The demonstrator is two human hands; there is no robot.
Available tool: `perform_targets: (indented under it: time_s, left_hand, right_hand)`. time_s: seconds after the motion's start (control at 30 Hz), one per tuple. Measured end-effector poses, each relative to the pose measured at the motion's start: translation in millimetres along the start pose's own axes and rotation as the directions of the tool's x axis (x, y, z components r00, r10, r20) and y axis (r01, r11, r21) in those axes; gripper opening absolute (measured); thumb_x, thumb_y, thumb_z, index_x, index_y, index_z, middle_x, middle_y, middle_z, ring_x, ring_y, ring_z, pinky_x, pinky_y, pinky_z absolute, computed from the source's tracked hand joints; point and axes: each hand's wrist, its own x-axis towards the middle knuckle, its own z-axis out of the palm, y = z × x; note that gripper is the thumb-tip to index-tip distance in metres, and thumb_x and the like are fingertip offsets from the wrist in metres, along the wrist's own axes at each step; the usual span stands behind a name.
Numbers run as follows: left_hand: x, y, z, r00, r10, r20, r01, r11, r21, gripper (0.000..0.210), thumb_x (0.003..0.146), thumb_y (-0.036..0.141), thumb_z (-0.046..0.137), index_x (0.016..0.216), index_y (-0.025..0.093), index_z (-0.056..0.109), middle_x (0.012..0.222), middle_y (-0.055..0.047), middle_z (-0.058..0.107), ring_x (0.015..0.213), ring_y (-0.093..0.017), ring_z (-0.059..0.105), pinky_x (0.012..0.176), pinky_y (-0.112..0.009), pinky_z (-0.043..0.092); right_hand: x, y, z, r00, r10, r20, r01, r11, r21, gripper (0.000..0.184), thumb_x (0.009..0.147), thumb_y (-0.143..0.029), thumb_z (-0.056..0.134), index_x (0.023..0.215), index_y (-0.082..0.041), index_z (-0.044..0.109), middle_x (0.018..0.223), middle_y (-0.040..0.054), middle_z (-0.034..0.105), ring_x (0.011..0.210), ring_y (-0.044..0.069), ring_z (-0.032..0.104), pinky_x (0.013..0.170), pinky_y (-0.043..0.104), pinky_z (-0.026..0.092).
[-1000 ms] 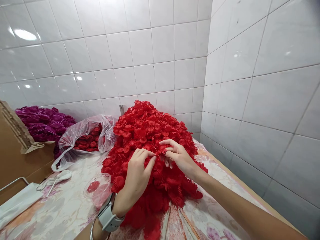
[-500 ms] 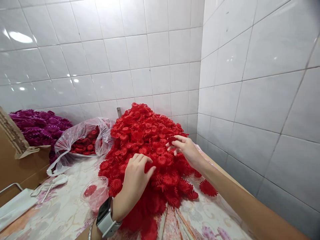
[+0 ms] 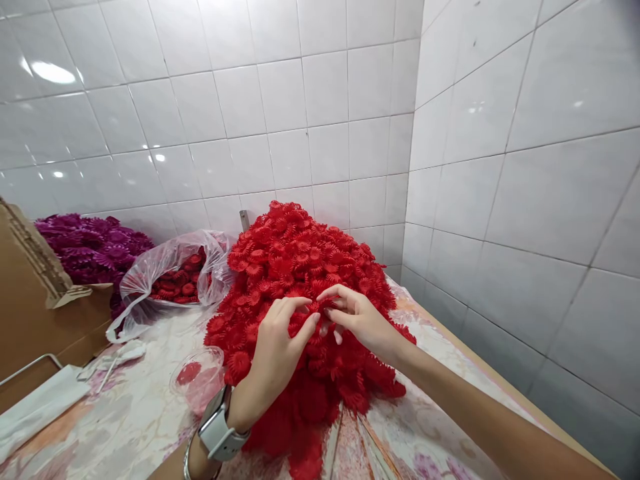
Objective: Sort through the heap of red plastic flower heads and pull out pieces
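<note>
Head view: left hand (image 3: 277,347) and right hand (image 3: 357,317) pinch one red plastic flower (image 3: 320,308) between fingertips, ridged petals fanned, atop the big red flower heap (image 3: 295,267) on the table (image 3: 125,413).

Both forearms are bare; no sleeve is visible on them. The left hand (image 3: 273,350) wears a smartwatch (image 3: 216,432) on the wrist, with a dark rectangular screen and a light grey band that goes around the wrist. Just behind the watch there is a thin silver bangle (image 3: 187,461), partly cut by the lower edge of the view. The right hand (image 3: 363,319) carries no ring and no watch. The fingernails are short and without polish.
</note>
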Motion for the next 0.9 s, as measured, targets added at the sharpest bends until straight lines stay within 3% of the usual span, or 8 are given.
perform_targets:
  time_s: [0.23,0.43,0.6,0.9]
  left_hand:
    - [0,3,-2.7,0.996,0.04,-0.079,-0.044,0.998,-0.045,0.01,0.076,0.021,0.057,0.085,0.02,0.061,0.086,-0.003,0.061,0.084,-0.017,0.056,0.077,-0.03,0.044]
    - [5,3,-4.6,0.991,-0.066,0.121,0.097,0.956,-0.277,0.012,0.075,0.027,0.059,0.078,0.02,0.068,0.081,-0.002,0.062,0.08,-0.016,0.057,0.075,-0.028,0.044]
    - [6,1,-3.7,0.955,-0.153,0.253,0.248,0.88,-0.404,0.015,0.076,0.026,0.057,0.069,0.017,0.067,0.074,-0.002,0.063,0.074,-0.016,0.057,0.073,-0.029,0.043]
    - [4,-2,3.6,0.972,-0.193,0.132,0.227,0.916,-0.332,0.013,0.073,0.027,0.057,0.065,0.018,0.062,0.073,-0.001,0.061,0.077,-0.017,0.054,0.074,-0.029,0.04]
  right_hand:
    - [-3,-2,0,0.999,-0.003,-0.048,0.0,0.998,-0.055,0.022,0.075,-0.03,0.057,0.09,-0.02,0.044,0.051,-0.0079,0.053,0.039,0.008,0.05,0.04,0.02,0.04]
    - [-5,-6,-2,1.0,-0.014,-0.017,0.012,0.995,-0.098,0.024,0.074,-0.035,0.06,0.09,-0.021,0.049,0.045,-0.0098,0.043,0.039,0.006,0.038,0.037,0.016,0.028]
    - [-4,-7,-6,0.993,0.001,0.12,0.004,0.999,-0.039,0.037,0.078,-0.042,0.056,0.108,-0.021,0.046,0.05,-0.0078,0.048,0.042,0.007,0.04,0.041,0.018,0.031]
    - [4,-2,-14,1.0,-0.028,-0.012,0.027,0.995,-0.101,0.038,0.075,-0.041,0.059,0.105,-0.022,0.047,0.051,-0.0082,0.048,0.044,0.008,0.043,0.046,0.021,0.034]
